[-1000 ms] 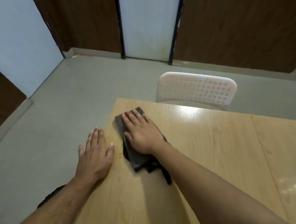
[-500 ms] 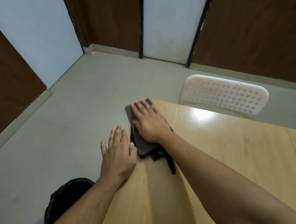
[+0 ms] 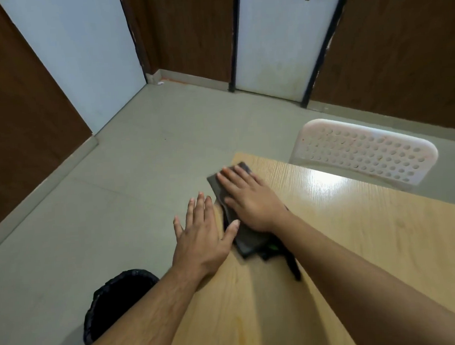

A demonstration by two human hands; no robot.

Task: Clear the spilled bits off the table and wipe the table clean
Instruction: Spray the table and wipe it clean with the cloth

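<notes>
cloth (image 3: pixel 243 240) now pressed flat by right hand (image 3: pixel 252 201) nearer table (image 3: pixel 360 244) corner at 11 o'clock | left hand (image 3: pixel 202 234) kept flat, holding nothing, at edge | bin (image 3: pixel 114 296) revealed at 7 o'clock | wiping probably near done

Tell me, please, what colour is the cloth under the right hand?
Dark grey, seen in the head view: the cloth lies flat under the right hand.

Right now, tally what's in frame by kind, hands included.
Hands: 2, left hand and right hand
Cloths: 1, dark cloth
Tables: 1, wooden table
Chairs: 1, white chair
Bins: 1, black bin
Total: 6
</notes>
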